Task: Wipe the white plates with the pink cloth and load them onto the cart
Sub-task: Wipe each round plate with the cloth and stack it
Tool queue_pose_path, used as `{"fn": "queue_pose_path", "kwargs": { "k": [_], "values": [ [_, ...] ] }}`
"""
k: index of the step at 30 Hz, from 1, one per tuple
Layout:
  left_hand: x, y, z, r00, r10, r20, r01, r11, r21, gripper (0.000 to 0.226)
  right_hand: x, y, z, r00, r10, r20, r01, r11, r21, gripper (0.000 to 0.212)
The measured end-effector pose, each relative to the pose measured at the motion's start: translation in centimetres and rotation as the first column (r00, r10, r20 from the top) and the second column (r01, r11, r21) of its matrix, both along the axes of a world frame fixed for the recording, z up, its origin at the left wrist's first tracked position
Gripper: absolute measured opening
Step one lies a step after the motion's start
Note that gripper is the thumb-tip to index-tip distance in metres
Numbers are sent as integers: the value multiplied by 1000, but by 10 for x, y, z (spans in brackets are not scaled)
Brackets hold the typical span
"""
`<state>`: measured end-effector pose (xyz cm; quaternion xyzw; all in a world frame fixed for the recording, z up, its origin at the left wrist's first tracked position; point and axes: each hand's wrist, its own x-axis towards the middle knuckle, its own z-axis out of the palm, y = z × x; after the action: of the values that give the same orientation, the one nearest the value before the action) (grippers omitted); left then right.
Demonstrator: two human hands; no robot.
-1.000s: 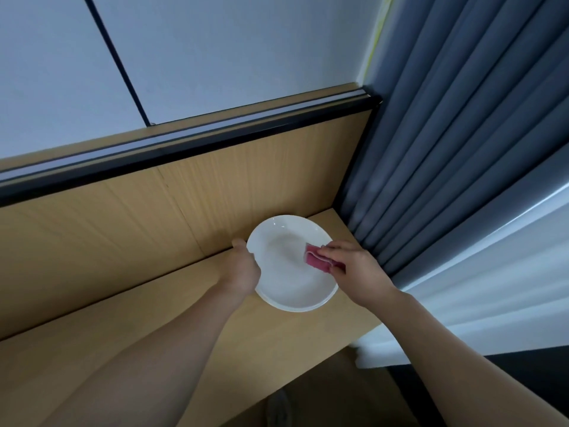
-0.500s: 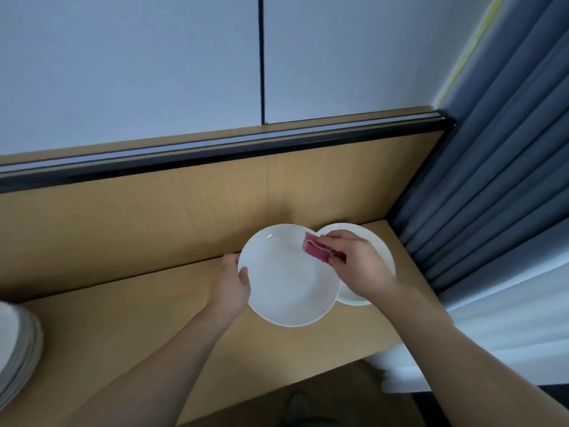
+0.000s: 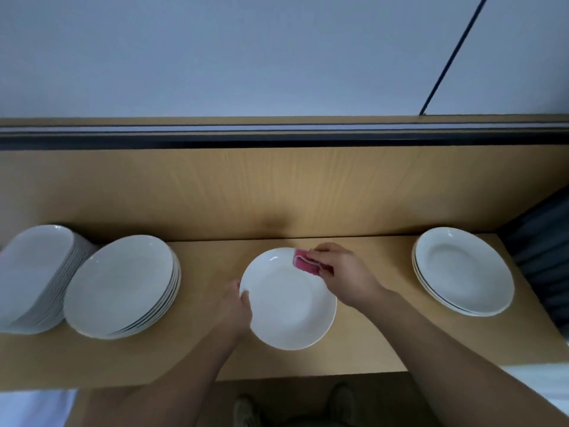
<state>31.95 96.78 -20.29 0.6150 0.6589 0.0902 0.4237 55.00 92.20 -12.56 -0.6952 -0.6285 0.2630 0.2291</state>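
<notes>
One white plate (image 3: 288,298) front and centre, held over the wooden counter (image 3: 369,343) between the stacks. Gripped at its left rim by the left hand (image 3: 234,306): thumb hooked over the top edge, other fingers tucked under the plate and out of sight. Over on the far right of that rim, the right hand (image 3: 341,272), fingers curled and bunched together, pinching the folded pink cloth (image 3: 304,262) down onto the plate's edge. Cloth touching the rim, half hidden under the fingertips.

Off to the right, well apart, a short stack (image 3: 463,271) of white plates sitting near the counter's end, just beside a dark grey curtain (image 3: 542,251). Off to the left, a taller stack (image 3: 121,286), and further left again an even taller pile (image 3: 34,272) running out of frame; contact between those two impossible to tell.

Behind everything, an upright wooden back panel (image 3: 215,192) topped with a dark strip, then pale wall (image 3: 246,57) above. Down at the near edge, below the counter, two shoes (image 3: 340,402) on the floor, dim and blurred.
</notes>
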Motion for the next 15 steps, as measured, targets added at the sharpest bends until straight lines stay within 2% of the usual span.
{"fn": "queue_pose_path", "kwargs": {
  "k": [5,12,15],
  "values": [
    [-18,4,-16,997,-17,-71,16,1000,-26,43,-18,9,-9,999,33,29,-32,999,-44,47],
    [-17,2,-18,998,-37,-60,35,999,-33,44,-20,16,-18,997,52,60,-47,996,-76,45],
    [-24,4,-14,986,-150,-71,148,988,-33,50,-24,27,-26,992,110,69,-100,987,-126,42]
  ]
}}
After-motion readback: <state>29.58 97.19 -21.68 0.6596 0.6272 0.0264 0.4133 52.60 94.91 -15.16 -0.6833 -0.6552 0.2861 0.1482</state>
